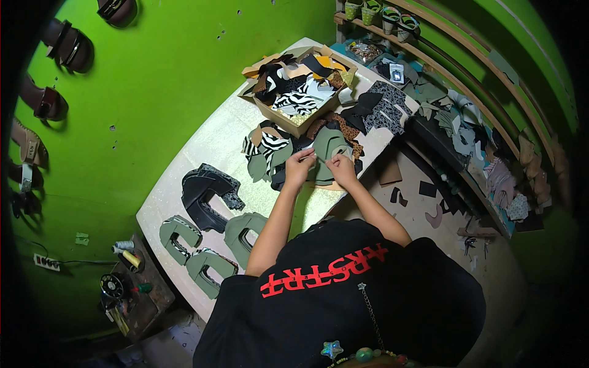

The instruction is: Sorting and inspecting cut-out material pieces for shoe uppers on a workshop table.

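Observation:
My left hand (pixel 300 167) and my right hand (pixel 341 168) meet at the far right part of the table, fingers pinched. Between them is an olive-green cut-out piece (pixel 326 145) of sheet material, its edge at my fingertips. A small whitish bit shows beside my left fingers; what it is I cannot make out. Around my hands lie more green pieces (pixel 260 164), zebra-striped pieces (pixel 272 142) and black scraps. Just beyond stands an open cardboard box (pixel 294 127) heaped with striped, black, tan and yellow cut pieces.
Black curved stacks (pixel 208 195) and green ones (pixel 208 270) lie on the pale table (pixel 161 195) to the left. A thread spool (pixel 131 258) sits by a machine wheel (pixel 113 286). Sandals (pixel 69 46) hang on the green wall. Scraps (pixel 466 122) cover a right-hand bench below wooden rails (pixel 454 64).

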Demonstrator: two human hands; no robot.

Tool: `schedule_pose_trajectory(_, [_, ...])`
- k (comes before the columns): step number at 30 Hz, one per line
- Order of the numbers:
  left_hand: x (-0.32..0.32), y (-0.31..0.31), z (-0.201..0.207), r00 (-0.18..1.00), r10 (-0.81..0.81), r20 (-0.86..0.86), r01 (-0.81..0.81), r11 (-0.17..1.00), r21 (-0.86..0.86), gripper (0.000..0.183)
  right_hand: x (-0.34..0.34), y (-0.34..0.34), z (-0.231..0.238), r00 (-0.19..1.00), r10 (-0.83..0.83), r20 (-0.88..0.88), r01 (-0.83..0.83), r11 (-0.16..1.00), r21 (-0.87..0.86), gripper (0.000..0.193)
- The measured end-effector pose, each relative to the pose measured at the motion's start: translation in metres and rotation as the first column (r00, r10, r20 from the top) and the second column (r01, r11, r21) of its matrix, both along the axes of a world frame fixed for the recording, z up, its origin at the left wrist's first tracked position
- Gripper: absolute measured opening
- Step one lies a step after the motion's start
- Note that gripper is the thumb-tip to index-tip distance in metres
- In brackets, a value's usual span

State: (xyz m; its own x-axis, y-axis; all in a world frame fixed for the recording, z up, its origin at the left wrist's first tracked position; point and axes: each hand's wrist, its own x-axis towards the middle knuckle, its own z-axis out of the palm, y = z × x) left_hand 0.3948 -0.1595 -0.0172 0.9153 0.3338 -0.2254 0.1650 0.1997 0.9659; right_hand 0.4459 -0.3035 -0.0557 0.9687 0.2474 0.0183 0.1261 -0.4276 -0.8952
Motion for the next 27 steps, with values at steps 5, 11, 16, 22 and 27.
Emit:
schedule_pose_trajectory(5, [0.001,0.000,0.044,0.984,0.123,0.126,-0.113,0.990,-0.081,0.025,-0.001,0.002,-0.004,0.998,-0.001,0.066,0.004,0.999,-0.052,0.024])
schedule_pose_trajectory(11, [-0.002,0.009,0.074,0.908,0.292,0.301,-0.201,0.933,-0.300,0.014,-0.004,0.009,0.006,0.992,0.036,0.122,-0.026,0.996,-0.080,0.023])
schedule_pose_trajectory(16, [-0.009,0.013,0.106,0.840,0.429,0.333,-0.263,0.858,-0.442,0.013,-0.001,0.011,0.007,0.997,-0.018,0.079,0.022,0.999,-0.047,0.021])
schedule_pose_trajectory(22, [-0.020,0.037,0.126,0.754,0.513,0.411,-0.278,0.816,-0.507,0.012,0.007,0.011,0.010,1.000,0.002,-0.012,-0.001,1.000,0.017,0.023])
schedule_pose_trajectory(27, [-0.034,0.051,0.140,0.746,0.479,0.462,-0.204,0.825,-0.527,0.011,0.010,0.020,0.018,0.991,0.016,0.134,-0.017,1.000,0.004,0.018])
